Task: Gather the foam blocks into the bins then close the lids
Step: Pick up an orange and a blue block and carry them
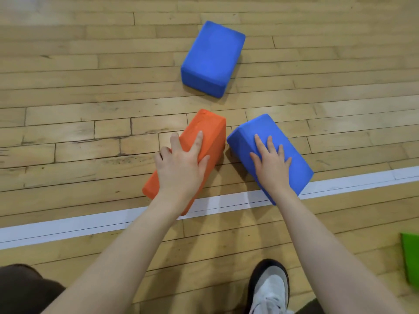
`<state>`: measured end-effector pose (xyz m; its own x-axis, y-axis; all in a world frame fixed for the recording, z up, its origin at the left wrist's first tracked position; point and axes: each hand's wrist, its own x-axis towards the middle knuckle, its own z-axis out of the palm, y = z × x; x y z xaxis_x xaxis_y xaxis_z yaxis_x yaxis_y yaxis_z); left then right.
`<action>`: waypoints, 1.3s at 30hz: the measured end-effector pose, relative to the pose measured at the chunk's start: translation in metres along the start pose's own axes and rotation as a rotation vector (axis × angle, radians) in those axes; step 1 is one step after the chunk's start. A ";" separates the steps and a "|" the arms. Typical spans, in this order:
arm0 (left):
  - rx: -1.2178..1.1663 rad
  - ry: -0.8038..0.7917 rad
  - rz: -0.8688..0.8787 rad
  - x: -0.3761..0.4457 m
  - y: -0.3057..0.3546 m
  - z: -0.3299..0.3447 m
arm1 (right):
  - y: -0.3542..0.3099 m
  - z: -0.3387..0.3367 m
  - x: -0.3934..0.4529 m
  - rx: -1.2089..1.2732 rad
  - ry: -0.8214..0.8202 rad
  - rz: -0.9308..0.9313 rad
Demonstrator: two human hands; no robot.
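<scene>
Three foam blocks lie on the wooden floor. My left hand (181, 166) grips the orange block (208, 125): the thumb is on its right face, the index finger lies on top, and the other fingers curl over its left edge. Just to the right, my right hand (272, 166) rests flat on top of the near blue block (294, 164) with straight, spread fingers. A second blue block (213, 57) lies farther away, untouched. No bin is in view.
A green foam piece (411, 259) shows at the right edge. A white painted line (68, 225) crosses the floor under the near ends of both held blocks. My shoe (269, 288) stands at the bottom, and dark clothing fills the bottom left corner.
</scene>
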<state>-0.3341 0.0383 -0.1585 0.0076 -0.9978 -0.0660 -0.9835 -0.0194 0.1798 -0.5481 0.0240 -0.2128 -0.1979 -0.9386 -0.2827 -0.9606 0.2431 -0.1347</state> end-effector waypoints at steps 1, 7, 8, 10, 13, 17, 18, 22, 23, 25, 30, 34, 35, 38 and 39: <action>0.014 0.002 -0.011 0.000 -0.003 -0.004 | -0.008 -0.003 -0.004 0.056 -0.007 -0.005; 0.040 -0.031 -0.143 -0.011 -0.036 -0.029 | -0.055 -0.014 -0.046 0.606 -0.019 -0.103; 0.041 -0.072 -0.169 -0.014 -0.042 -0.029 | -0.062 -0.014 -0.053 0.629 -0.024 -0.116; 0.045 -0.149 -0.190 -0.022 -0.053 -0.027 | -0.072 -0.007 -0.067 0.566 -0.047 -0.187; -0.051 -0.239 -0.179 -0.035 -0.069 -0.018 | -0.077 0.007 -0.083 0.488 -0.078 -0.221; -0.202 -0.310 -0.112 -0.048 -0.079 -0.008 | -0.078 0.009 -0.098 0.466 0.014 -0.270; -0.196 -0.312 -0.095 -0.051 -0.080 -0.007 | -0.079 0.008 -0.100 0.427 0.033 -0.314; -0.174 -0.319 -0.064 -0.055 -0.082 -0.008 | -0.084 0.008 -0.100 0.211 0.120 -0.396; -0.161 -0.331 -0.058 -0.056 -0.082 -0.010 | -0.083 0.006 -0.100 0.173 0.151 -0.376; -0.135 -0.361 -0.050 -0.057 -0.081 -0.011 | -0.080 0.001 -0.105 0.100 0.188 -0.333; -0.128 -0.358 -0.062 -0.058 -0.076 -0.012 | -0.080 0.002 -0.119 0.024 -0.029 -0.244; -0.144 -0.337 -0.080 -0.056 -0.078 -0.009 | -0.085 0.002 -0.114 0.073 0.002 -0.227; -0.164 -0.336 -0.090 -0.056 -0.080 -0.009 | -0.086 0.002 -0.111 0.084 0.006 -0.223; -0.258 -0.284 -0.161 -0.058 -0.085 -0.024 | -0.099 -0.012 -0.106 0.119 -0.005 -0.244; -0.283 -0.253 -0.184 -0.060 -0.086 -0.036 | -0.106 -0.021 -0.107 0.129 -0.017 -0.258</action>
<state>-0.2432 0.0980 -0.1350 0.0990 -0.9297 -0.3548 -0.8812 -0.2476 0.4028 -0.4293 0.0935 -0.1487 0.0545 -0.9694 -0.2392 -0.9458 0.0267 -0.3236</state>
